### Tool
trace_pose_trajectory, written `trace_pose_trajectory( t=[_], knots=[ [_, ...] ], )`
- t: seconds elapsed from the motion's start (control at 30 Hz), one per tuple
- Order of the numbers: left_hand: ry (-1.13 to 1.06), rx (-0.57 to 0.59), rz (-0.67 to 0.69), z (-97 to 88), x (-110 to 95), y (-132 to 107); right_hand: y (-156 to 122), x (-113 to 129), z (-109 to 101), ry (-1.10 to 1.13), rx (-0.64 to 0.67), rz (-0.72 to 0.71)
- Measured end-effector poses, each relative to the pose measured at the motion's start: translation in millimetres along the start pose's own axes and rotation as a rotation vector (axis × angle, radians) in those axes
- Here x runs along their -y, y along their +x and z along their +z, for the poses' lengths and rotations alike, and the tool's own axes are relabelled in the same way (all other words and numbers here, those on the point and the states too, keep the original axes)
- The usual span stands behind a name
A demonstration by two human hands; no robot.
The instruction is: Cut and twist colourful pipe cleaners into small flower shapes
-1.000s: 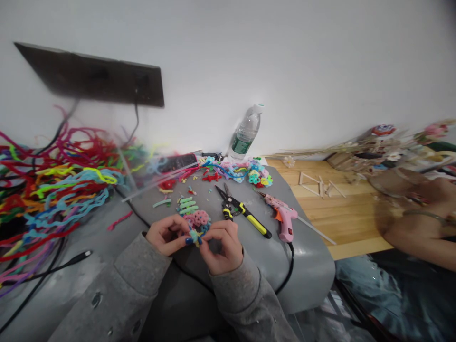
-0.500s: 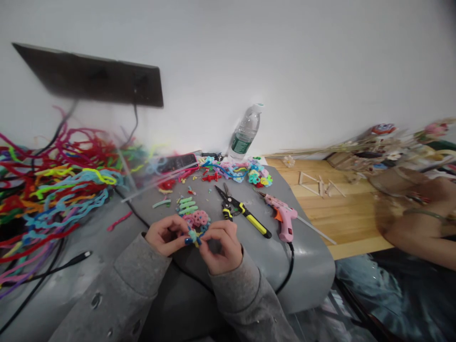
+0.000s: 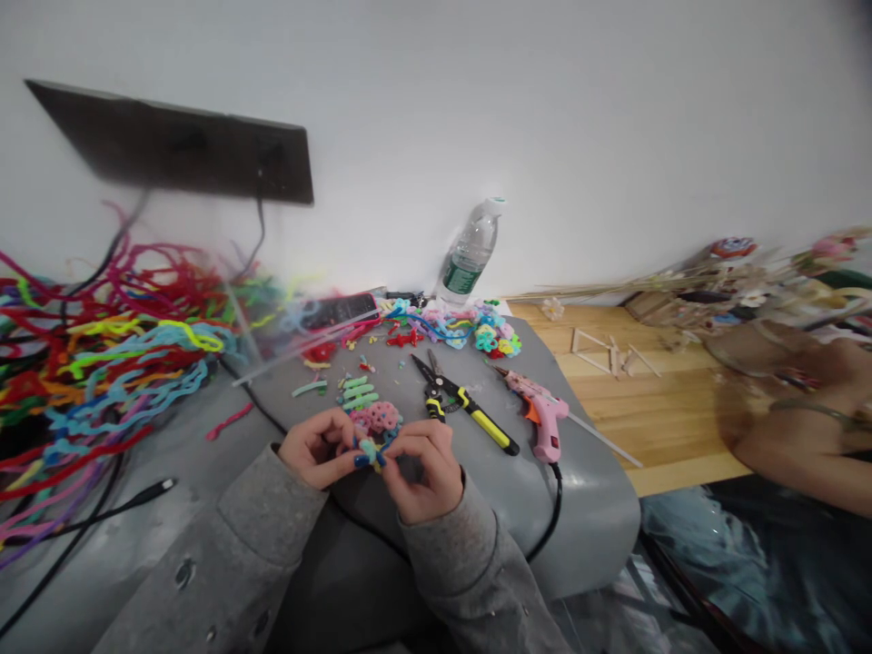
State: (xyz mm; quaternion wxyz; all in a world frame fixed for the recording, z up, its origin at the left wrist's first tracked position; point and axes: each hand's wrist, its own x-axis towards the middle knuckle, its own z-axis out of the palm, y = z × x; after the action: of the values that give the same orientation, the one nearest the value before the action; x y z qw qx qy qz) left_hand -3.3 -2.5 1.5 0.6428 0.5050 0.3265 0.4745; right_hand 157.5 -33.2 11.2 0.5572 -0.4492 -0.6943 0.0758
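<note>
Between their fingertips, my left hand [image 3: 320, 451] and my right hand [image 3: 422, 463] pinch a small pale blue and yellow pipe-cleaner piece [image 3: 371, 452]. Both hands are closed, held low over the grey mat [image 3: 586, 518]. Just beyond them lie pink pipe-cleaner flowers [image 3: 378, 417] and a row of short green pipe-cleaner pieces [image 3: 358, 393]. Pliers with black and yellow handles [image 3: 470, 404] rest to the right of these. Farther right is a pink glue gun [image 3: 543, 413] with a glue stick poking from its back.
Tangled, colourful pipe cleaners [image 3: 143, 363] cover the left side, with a black cable [image 3: 136, 498] nearby. A water bottle [image 3: 467, 254] stands by the wall behind pipe-cleaner flowers [image 3: 495, 331]. On the wooden table [image 3: 654, 418] lie thin sticks [image 3: 613, 354]; another person's arm [image 3: 810, 445] is at right.
The small pipe-cleaner piece has turned very slightly between my fingertips. Both hands stay in nearly the same place, and the things on the mat have not moved.
</note>
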Motion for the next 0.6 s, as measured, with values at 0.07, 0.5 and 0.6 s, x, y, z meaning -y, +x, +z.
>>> trace_pose_trajectory(
  t=[0.07,0.5,0.6],
  knots=[
    [-0.004,0.002,-0.002,0.1,0.0,-0.1,0.2,-0.1,-0.3,0.002,0.001,-0.01],
    [-0.033,-0.022,-0.062,-1.9,-2.0,-1.1,1.9,-2.0,2.1,0.036,-0.039,-0.016],
    [-0.013,-0.021,-0.056,-2.0,-2.0,-0.7,3.4,-1.2,1.9,0.04,-0.042,-0.017]
  ],
)
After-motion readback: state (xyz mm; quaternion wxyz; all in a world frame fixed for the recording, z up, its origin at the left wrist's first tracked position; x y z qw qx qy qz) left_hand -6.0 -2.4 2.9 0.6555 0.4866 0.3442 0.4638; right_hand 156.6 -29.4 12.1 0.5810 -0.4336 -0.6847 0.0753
